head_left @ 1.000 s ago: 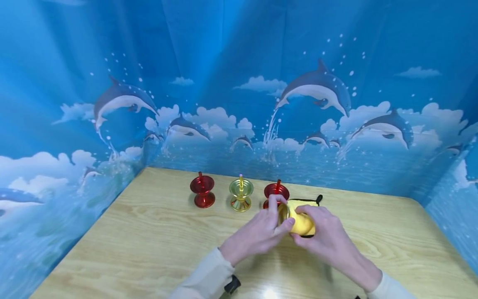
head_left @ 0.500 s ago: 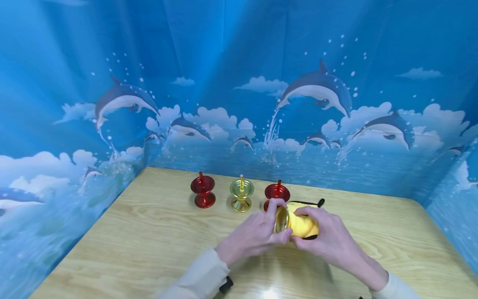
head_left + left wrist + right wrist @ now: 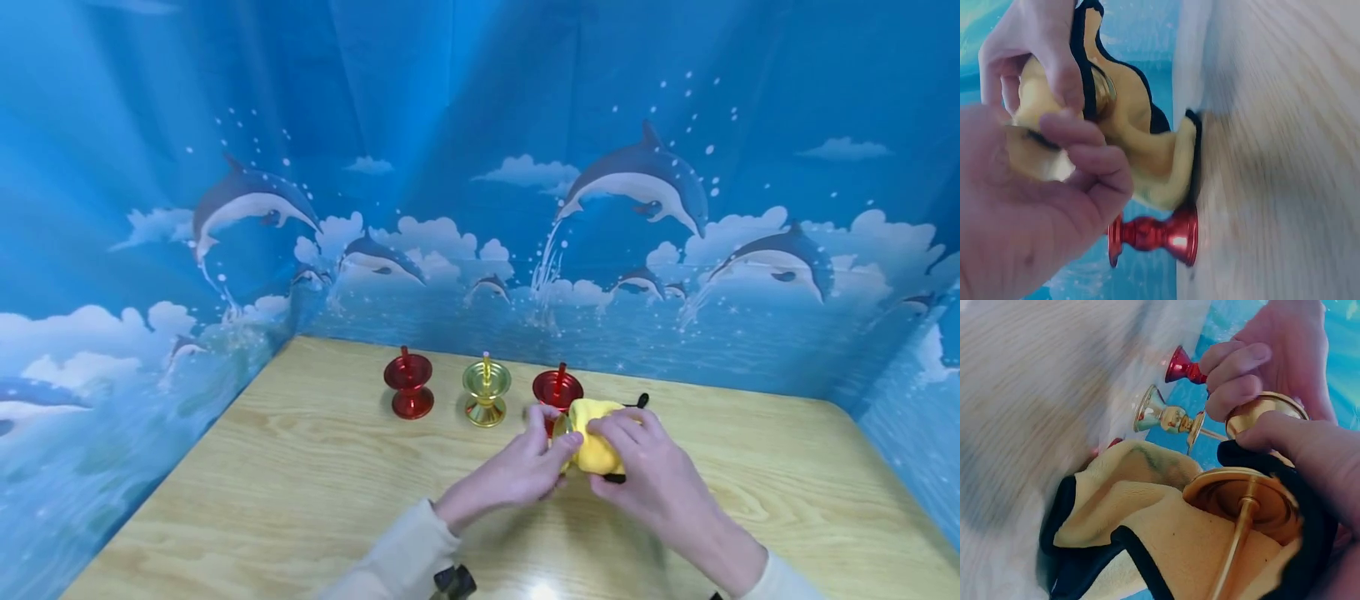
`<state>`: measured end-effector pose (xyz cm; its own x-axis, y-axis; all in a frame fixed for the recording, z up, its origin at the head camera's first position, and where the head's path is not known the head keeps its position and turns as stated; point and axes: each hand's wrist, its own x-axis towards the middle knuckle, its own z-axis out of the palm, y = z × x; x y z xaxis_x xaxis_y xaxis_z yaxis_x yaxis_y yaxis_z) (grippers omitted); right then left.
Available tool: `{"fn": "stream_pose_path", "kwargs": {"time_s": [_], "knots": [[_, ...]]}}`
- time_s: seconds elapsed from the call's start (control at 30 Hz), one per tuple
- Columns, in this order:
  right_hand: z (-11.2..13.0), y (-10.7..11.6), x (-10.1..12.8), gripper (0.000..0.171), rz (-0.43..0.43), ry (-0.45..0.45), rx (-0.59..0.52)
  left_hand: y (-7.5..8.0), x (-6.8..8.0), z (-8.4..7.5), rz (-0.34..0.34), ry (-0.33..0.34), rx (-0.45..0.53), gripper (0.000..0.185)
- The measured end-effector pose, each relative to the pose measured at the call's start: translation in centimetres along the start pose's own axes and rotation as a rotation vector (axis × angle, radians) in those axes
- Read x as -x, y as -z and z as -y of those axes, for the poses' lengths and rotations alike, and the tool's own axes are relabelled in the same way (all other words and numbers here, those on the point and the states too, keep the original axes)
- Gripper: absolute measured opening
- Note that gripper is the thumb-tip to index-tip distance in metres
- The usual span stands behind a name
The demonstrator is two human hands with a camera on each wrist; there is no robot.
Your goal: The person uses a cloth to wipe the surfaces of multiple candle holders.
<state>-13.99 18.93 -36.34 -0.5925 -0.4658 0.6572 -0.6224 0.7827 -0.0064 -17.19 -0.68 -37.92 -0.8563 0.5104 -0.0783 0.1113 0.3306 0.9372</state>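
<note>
Head view is showing the blue dolphin backdrop [image 3: 480, 167] standing round the far and side edges of the wooden table [image 3: 300, 483]. Near the middle of the table, the left hand [image 3: 517, 471] is pinching one end of a gold candle holder [image 3: 564, 433], its grip clamped on that end, while the right hand [image 3: 645, 471] is pressing a yellow cloth [image 3: 592, 446] round the other end, its grip curled on the cloth. Part of the cloth is trailing down onto the table, just right of a red holder [image 3: 557, 390]. Farther left along the far row, a second gold holder [image 3: 486, 392] and another red holder [image 3: 408, 385] are standing upright, apart from each other.
</note>
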Motion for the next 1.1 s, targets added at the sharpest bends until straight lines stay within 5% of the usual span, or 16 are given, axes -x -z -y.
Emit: {"fn": "stream_pose_path", "kwargs": {"time_s": [0.1,0.27,0.6,0.97,1.1], "knots": [[-0.1,0.2,0.1,0.059,0.026,-0.034,-0.031,0.4,0.1,0.3,0.061,-0.048,-0.037,0.056],[-0.3,0.7,0.1,0.055,0.093,-0.111,-0.127,1.3,0.4,1.0,0.111,-0.226,-0.200,0.057],[-0.3,1.6,0.2,0.052,0.162,-0.188,-0.245,1.8,0.5,1.9,0.053,-0.536,-0.524,0.063],[0.3,1.3,0.2,0.057,0.098,-0.091,-0.145,0.7,0.1,2.1,0.015,-0.400,-0.283,0.053],[0.5,1.0,-0.1,0.060,0.039,-0.018,-0.079,0.4,0.2,1.7,-0.001,-0.256,-0.122,0.049]]}}
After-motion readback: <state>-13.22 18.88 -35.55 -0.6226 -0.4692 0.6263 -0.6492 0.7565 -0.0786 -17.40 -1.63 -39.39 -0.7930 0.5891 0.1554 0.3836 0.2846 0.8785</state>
